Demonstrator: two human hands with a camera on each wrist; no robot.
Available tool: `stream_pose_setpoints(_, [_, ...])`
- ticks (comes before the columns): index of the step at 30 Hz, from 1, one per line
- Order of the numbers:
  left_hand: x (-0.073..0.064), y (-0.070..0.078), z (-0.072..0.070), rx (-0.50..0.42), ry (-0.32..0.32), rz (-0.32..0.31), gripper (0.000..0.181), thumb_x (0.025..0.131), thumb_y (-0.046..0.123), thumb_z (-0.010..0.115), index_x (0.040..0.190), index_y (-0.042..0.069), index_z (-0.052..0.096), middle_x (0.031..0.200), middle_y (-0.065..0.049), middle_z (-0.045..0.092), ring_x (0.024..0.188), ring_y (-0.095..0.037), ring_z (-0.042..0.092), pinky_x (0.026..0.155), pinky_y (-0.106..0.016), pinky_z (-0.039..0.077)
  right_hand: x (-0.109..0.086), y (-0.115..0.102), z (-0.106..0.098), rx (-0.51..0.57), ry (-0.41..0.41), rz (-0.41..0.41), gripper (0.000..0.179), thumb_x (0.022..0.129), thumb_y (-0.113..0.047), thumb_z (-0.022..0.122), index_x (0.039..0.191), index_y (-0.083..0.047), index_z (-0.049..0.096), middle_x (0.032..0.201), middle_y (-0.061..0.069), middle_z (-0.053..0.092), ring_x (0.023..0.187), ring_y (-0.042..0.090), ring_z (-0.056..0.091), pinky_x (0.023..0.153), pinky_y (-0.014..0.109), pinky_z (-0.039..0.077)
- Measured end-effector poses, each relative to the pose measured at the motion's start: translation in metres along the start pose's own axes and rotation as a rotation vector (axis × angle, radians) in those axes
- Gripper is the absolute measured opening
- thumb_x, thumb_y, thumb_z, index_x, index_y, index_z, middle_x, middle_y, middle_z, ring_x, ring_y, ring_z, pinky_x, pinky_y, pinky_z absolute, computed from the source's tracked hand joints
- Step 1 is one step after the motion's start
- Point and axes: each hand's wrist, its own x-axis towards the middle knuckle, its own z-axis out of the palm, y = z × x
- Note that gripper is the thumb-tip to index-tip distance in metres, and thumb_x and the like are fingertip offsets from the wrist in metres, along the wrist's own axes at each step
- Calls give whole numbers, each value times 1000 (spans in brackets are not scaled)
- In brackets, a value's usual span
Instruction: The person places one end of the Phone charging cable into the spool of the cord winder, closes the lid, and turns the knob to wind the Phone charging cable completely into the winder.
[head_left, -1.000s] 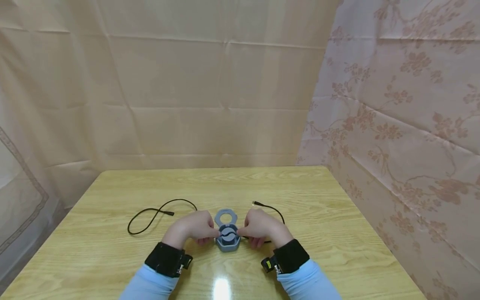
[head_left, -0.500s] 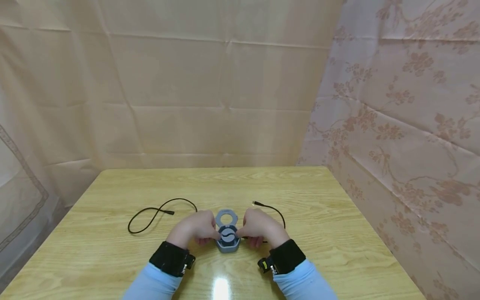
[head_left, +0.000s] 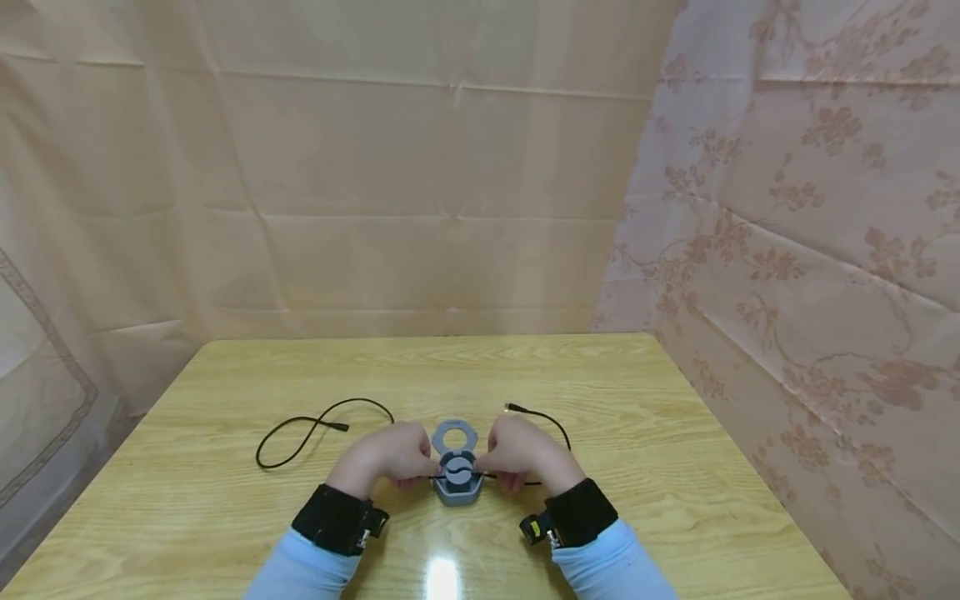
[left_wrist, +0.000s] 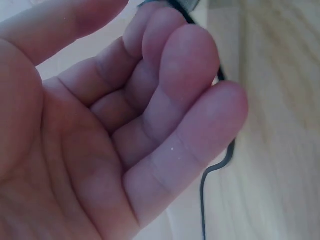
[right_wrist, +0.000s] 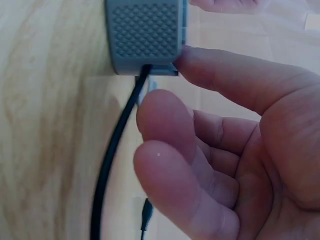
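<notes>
A small grey-blue hexagonal case (head_left: 459, 493), apparently a cable winder, lies on the table in the head view. Its ring-shaped lid (head_left: 454, 432) is folded back, and a round core with an S-shaped groove shows inside. A black USB-type cable (head_left: 287, 422) runs through it and out at both sides. My left hand (head_left: 393, 454) pinches the cable just left of the case; its fingertips are partly hidden. My right hand (head_left: 525, 454) is at the right side, thumb touching the case's edge (right_wrist: 147, 30). Beside its curled fingers the cable (right_wrist: 111, 150) leaves the case.
The cable's looped stretch with one plug (head_left: 339, 427) lies left on the wooden table (head_left: 637, 500). Its other plug (head_left: 516, 407) lies behind the right hand. Beige cloth (head_left: 337, 192) hangs behind, and floral cloth (head_left: 810, 250) hangs at the right.
My left thumb has drawn back slightly from the core, so a short piece of cable shows left of the case. The right hand stays nearly still, and the case hardly moves.
</notes>
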Motion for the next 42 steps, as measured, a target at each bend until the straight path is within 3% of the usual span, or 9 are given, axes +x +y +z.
stream_pose_setpoints(10, [-14,3,-24,-32,73,87,23,96,22,71,78,7,70,64,-2,61,56,-14,54,53,-30,42,-9,-1,-18,-51,139,-102,23,98,-25,69,85,-6,73,61,8,64,49,20,61,45,32,51])
stream_pose_setpoints(16, [-17,9,-35,-65,192,152,16,97,24,71,89,10,69,77,1,63,69,-16,57,61,-34,48,-12,-4,-24,-107,233,-191,19,98,-29,70,99,-10,74,82,-3,67,72,13,60,65,33,52])
stream_pose_setpoints(23, [-15,16,-35,-179,312,152,30,98,27,70,118,5,66,99,-2,65,91,-19,60,82,-41,53,-21,-9,-24,-165,239,-271,45,94,-38,74,121,-3,70,114,11,71,105,25,65,91,45,53])
stream_pose_setpoints(28, [-7,15,-30,-252,391,132,39,98,29,70,126,4,63,113,-6,66,107,-24,61,94,-49,51,-30,-11,-24,-196,207,-262,62,90,-43,78,134,-2,63,129,12,65,119,28,61,99,47,50])
stream_pose_setpoints(36, [12,8,-19,-359,372,90,43,99,31,69,130,3,59,124,-13,63,116,-31,58,96,-52,49,-36,-7,-17,-302,151,-236,74,84,-52,81,139,-6,61,136,9,62,128,29,56,102,48,48])
stream_pose_setpoints(42, [24,4,-12,-340,318,28,50,99,30,67,135,-3,56,127,-17,62,121,-35,57,98,-53,49,-34,-6,-10,-350,116,-231,80,81,-52,83,139,-2,61,137,12,61,125,29,57,102,47,48])
